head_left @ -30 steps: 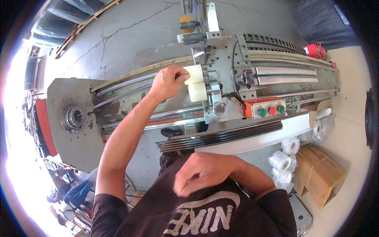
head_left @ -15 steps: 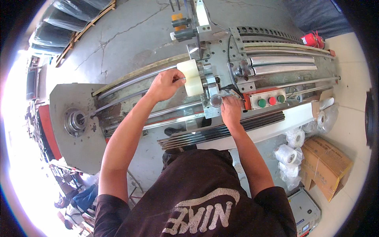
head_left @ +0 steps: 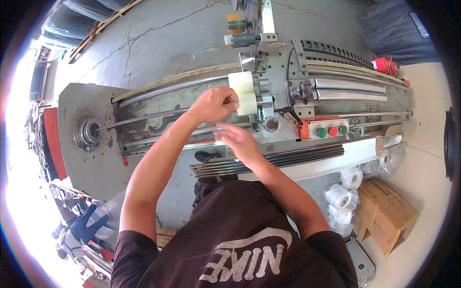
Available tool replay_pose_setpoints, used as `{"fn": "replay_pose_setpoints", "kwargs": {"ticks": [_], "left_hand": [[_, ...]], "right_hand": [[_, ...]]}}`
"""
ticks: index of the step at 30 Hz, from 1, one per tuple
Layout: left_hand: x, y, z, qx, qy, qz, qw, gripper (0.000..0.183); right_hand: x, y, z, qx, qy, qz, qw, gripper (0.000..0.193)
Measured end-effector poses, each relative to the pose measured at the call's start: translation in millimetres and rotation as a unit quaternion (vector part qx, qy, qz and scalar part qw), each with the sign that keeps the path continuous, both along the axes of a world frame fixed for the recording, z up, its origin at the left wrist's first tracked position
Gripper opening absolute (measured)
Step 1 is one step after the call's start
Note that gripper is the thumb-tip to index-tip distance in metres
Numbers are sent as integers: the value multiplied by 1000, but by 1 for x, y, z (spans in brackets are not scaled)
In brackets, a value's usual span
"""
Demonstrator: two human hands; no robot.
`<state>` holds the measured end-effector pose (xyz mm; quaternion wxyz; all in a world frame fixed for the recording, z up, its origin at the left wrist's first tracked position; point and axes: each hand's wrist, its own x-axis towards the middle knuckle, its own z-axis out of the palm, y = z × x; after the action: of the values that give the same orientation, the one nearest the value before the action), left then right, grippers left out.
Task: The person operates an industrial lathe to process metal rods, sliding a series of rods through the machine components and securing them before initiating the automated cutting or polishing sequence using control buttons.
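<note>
My left hand (head_left: 216, 104) is closed, its thumb and fingertips pinched together against the left side of two pale cream rollers (head_left: 247, 102). What lies in the pinch is hidden; a long steel rod (head_left: 149, 118) from the round chuck (head_left: 89, 134) at the left runs in behind this hand. Just below it, my right hand (head_left: 240, 142) hovers over the machine's front rails with fingers stretched out and somewhat blurred, holding nothing visible. The rollers sit on a grey metal carriage (head_left: 283, 126) with a round knob (head_left: 271, 125) at its front.
A red control box (head_left: 327, 128) with green and red buttons stands right of the carriage. Several dark rods (head_left: 288, 157) lie along the machine's near side. Plastic-wrapped rolls (head_left: 339, 197) and a cardboard box (head_left: 387, 213) are at the right. A fire extinguisher (head_left: 384, 66) stands at the far right.
My right hand has left the spot beside the control box and swung left, below my left hand. My left hand stays at the rollers. The whole view has shifted slightly.
</note>
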<state>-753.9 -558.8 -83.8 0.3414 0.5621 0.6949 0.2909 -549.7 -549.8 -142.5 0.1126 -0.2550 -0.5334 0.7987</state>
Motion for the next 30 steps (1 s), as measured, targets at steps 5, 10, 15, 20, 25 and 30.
{"fn": "replay_pose_setpoints", "kwargs": {"ticks": [5,10,15,20,25,30], "left_hand": [[-11,-32,-19,150,67,-20,986,35],[-79,-134,-9,-43,155,112,981,65],[-233,-279,-67,-258,368,188,873,30],[-255,-312,-93,-203,409,195,868,18],[-105,-276,-95,-99,305,156,934,17],[74,-264,-133,-92,148,81,981,20]], "right_hand": [[-94,-19,-20,-94,21,-142,985,31],[-98,-11,-3,-123,-5,-226,966,34],[-96,1,3,-82,-26,-298,951,31],[-52,19,51,55,-5,-378,924,30],[98,62,64,108,-51,-519,846,36],[293,120,3,82,-238,-508,824,29]]}}
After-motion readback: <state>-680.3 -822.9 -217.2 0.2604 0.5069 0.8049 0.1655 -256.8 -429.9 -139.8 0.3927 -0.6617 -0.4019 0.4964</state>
